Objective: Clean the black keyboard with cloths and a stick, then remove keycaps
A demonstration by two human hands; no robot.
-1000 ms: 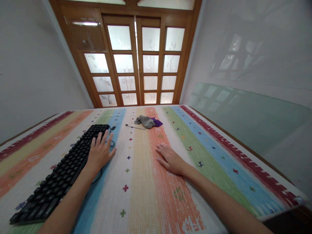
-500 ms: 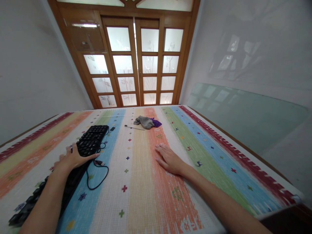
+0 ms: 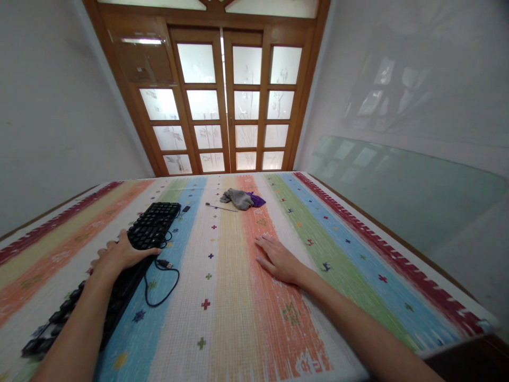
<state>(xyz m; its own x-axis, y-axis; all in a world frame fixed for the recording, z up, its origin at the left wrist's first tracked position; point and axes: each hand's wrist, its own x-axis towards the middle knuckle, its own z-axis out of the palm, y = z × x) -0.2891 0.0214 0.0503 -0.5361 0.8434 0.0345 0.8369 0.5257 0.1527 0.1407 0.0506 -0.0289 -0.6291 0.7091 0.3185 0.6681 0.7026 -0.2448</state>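
Black keyboard, left half of tabletop, clasped by left hand.
Left thumb at its right side, fingers spread wide over its left; USB cable loops beside it. Right hand lies flat, fingers extended. Gray cloth sits toward far edge.

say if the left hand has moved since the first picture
Yes: the left hand has moved left and slightly nearer the person, judged against the striped tablecloth.
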